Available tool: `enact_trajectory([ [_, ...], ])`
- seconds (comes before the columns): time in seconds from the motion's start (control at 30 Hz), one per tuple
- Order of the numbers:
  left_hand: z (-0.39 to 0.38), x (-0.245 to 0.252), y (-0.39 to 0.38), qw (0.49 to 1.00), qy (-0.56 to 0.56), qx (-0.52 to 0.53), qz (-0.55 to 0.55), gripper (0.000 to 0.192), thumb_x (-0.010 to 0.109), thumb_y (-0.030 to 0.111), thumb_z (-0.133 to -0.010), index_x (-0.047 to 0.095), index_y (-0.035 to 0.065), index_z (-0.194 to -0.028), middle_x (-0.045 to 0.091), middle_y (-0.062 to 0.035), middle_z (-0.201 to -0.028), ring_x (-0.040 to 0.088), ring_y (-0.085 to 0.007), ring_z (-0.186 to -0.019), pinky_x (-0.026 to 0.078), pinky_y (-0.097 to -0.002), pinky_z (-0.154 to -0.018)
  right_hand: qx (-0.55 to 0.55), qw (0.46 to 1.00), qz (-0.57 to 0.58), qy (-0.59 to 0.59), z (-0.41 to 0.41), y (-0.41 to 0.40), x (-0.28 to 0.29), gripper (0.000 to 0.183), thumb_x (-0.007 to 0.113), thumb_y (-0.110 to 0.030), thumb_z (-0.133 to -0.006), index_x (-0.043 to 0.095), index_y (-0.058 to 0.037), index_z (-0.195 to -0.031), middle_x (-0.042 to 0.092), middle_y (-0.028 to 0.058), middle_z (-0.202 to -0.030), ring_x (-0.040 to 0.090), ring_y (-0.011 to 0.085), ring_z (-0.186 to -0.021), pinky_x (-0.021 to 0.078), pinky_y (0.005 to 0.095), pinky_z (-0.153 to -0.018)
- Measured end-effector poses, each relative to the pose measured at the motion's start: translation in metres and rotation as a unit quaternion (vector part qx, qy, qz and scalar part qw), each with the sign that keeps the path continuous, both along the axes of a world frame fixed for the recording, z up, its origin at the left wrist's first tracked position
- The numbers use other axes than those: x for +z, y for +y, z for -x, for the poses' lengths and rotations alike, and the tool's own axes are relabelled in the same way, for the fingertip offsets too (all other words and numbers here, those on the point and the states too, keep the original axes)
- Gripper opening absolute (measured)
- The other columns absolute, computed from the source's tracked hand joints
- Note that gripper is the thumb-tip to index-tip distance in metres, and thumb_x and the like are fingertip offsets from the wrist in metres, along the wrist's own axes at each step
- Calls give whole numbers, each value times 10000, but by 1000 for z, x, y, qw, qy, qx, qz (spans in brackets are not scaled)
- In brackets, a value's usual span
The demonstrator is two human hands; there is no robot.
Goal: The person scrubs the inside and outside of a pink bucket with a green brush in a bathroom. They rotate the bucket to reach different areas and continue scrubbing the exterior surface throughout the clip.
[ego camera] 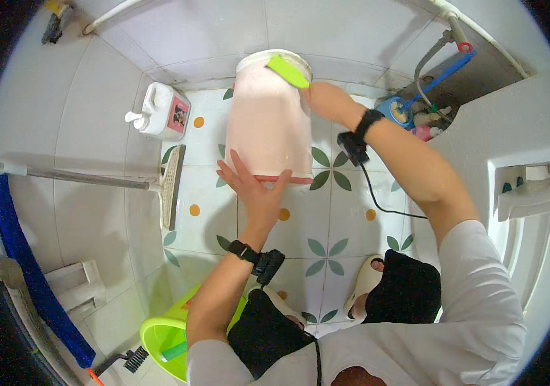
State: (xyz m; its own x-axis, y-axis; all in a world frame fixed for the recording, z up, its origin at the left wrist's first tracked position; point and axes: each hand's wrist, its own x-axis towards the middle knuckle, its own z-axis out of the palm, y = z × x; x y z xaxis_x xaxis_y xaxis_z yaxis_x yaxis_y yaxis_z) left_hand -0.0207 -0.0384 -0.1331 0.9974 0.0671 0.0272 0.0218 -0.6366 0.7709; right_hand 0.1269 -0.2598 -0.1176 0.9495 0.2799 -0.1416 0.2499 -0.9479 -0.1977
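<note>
A pale pink plastic bin [269, 125] is in front of me, with a white ring at its far end and a red rim at its near end. My right hand [330, 103] grips a lime-green brush [288, 71] by one end and holds it against the bin's far part. Whatever is on the brush's underside is hidden. At the near rim my left hand [258, 193] holds the bin, fingers spread and thumb lying over the edge. Both wrists wear black straps with small devices.
Left of the bin are a white pump jug [164, 113] and a floor brush [171, 188] with a long handle. A lime-green bucket [164, 333] stands by my left arm. At the far right is a blue container [397, 112] with a blue-handled brush. A cable [381, 205] trails from my right wrist.
</note>
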Motion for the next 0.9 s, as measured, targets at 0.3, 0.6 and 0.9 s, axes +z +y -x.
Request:
enact_trajectory([
  [0.3, -20, -18, 30, 997, -63, -38, 9, 1083, 757, 364, -691, 45, 47, -1442, -12, -333, -1442, -55, -517, -1328, 70, -615, -1054, 219, 974, 18, 63, 72, 46, 43, 233, 472, -207, -880, 613, -22, -858, 616, 208, -838, 609, 370, -814, 491, 460, -705],
  [0.6, -19, -18, 37, 997, -65, -40, 12, 1080, 752, 366, -689, 50, 38, -1440, 4, -331, -1444, -47, -516, -1329, 63, -609, -1057, 40, 991, 129, -11, -23, 35, 57, 276, 467, -186, -802, 685, -18, -816, 660, 201, -844, 653, 336, -792, 516, 449, -704],
  [0.9, -11, -14, 17, 990, -125, -59, -22, 1050, 742, 377, -680, 103, 23, -1435, 68, -312, -1448, 16, -499, -1339, 89, -575, -1074, 55, 986, 155, -33, -53, 47, 59, 310, 473, -291, -804, 679, -61, -773, 659, 172, -782, 644, 339, -729, 502, 457, -661],
])
